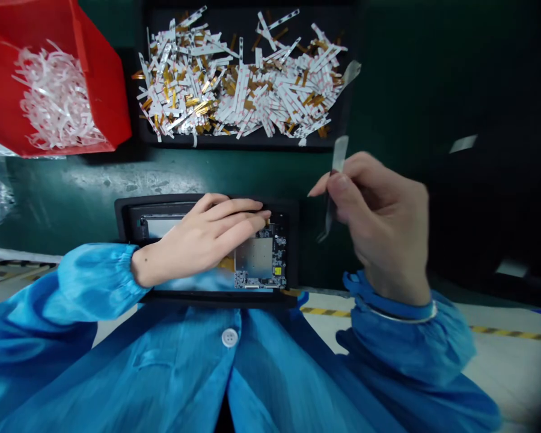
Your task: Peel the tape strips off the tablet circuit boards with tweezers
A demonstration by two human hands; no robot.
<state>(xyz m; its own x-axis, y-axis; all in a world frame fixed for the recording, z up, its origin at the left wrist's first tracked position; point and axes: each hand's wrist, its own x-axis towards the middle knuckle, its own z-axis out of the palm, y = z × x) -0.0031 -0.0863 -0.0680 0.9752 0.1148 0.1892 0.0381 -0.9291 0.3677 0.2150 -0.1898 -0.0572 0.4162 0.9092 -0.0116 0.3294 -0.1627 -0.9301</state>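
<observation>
Watching this one from beside the bench, and it's fiddly little work. The left hand (198, 234) is lying flat across a circuit board (259, 258), fingers together and pressing down lightly, not clenched or gripping anything, with the tips reaching the small components along the far edge. That board sits in a black fixture (126, 216) on a green bench top (72, 180), around six o'clock in the view, just in front of the person's blue smock (162, 373). The right hand (379, 228) is up off the board at about three o'clock from it, thumb and forefinger pinching a narrow translucent strip (338, 159), the other fingers loosely curled. Can't tell from here exactly what that strip is made of. My read is that this is the hold-the-board-steady stage, with the strip held clear and touching nothing. Whatever comes next calls for a careful right hand, since the left covers a good part of the board. Up at twelve o'clock there's a black tray (247, 141) heaped with white-and-amber flex strips (238, 90), and at ten o'clock a red plastic bin (103, 102) full of curly white film scraps (56, 99).
</observation>
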